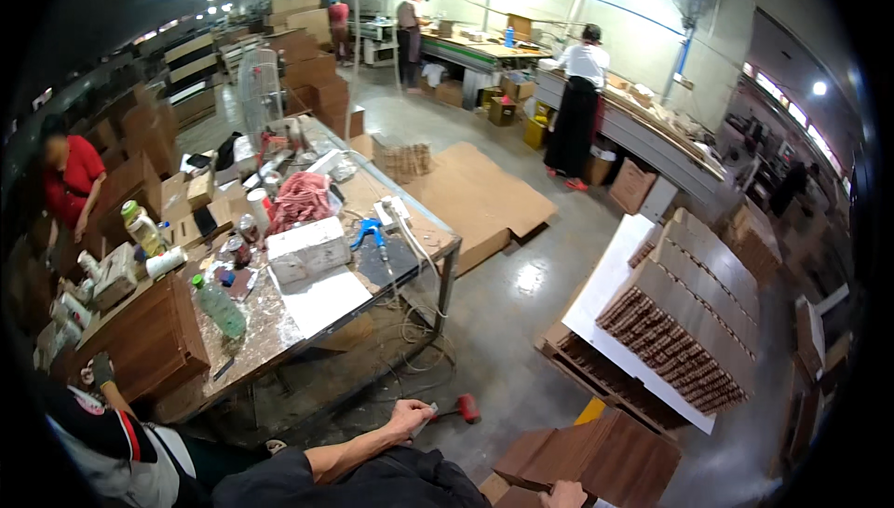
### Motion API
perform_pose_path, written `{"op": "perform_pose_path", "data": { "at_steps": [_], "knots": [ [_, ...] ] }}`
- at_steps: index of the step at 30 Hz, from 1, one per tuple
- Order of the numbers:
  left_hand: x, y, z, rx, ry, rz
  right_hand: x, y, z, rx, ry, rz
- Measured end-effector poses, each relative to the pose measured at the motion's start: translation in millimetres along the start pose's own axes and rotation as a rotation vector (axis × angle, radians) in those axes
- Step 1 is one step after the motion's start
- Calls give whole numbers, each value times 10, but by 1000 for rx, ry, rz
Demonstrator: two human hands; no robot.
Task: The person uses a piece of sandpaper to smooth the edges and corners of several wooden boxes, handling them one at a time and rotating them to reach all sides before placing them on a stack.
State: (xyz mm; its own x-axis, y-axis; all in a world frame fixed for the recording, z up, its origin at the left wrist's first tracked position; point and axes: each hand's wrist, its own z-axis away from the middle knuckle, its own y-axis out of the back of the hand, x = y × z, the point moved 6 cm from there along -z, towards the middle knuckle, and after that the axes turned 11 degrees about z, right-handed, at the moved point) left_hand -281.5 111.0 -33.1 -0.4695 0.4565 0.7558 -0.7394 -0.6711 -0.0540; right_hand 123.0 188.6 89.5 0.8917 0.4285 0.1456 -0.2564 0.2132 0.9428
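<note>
My left hand (pixel 407 418) is closed in a pinch around a small, thin, pale flat piece (pixel 427 417), low in the middle of the view. Just beyond it a red-headed tool (pixel 467 407) with a dark handle appears to lie on the floor. At the bottom edge my right hand (pixel 564 496) rests with curled fingers against the near side of dark brown wood panels (pixel 596 457). Part of that hand is cut off, and what its fingers grip is hidden.
Left stands a cluttered workbench (pixel 303 328) with a blue spray gun (pixel 370 232), a green bottle (pixel 220 307) and a white block (pixel 305 249). A co-worker (pixel 112 433) is close at left. Stacked panels (pixel 684 312) sit on a pallet at right; flat cardboard (pixel 475 201) covers floor ahead.
</note>
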Motion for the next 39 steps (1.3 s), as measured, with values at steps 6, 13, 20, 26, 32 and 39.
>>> {"op": "perform_pose_path", "data": {
  "at_steps": [6,13,20,26,32,39],
  "knots": [
    [54,-326,153,-79,-56,-164,37,-324,1,-69,216,241],
    [30,-213,353,-17,36,-143,-32,-199,28,-265,280,140],
    [16,-244,186,-87,-365,-308,309,-1079,-48,-96,134,-70],
    [122,183,-38,-216,-305,-108,-155,132,-3,309,215,-268],
    [274,-726,-436,-460,-346,-389,-225,500,437,522,-13,-644],
    [637,-2818,107,-933,-241,-702,-711,445,1122,520,-627,-733]
  ]
}}
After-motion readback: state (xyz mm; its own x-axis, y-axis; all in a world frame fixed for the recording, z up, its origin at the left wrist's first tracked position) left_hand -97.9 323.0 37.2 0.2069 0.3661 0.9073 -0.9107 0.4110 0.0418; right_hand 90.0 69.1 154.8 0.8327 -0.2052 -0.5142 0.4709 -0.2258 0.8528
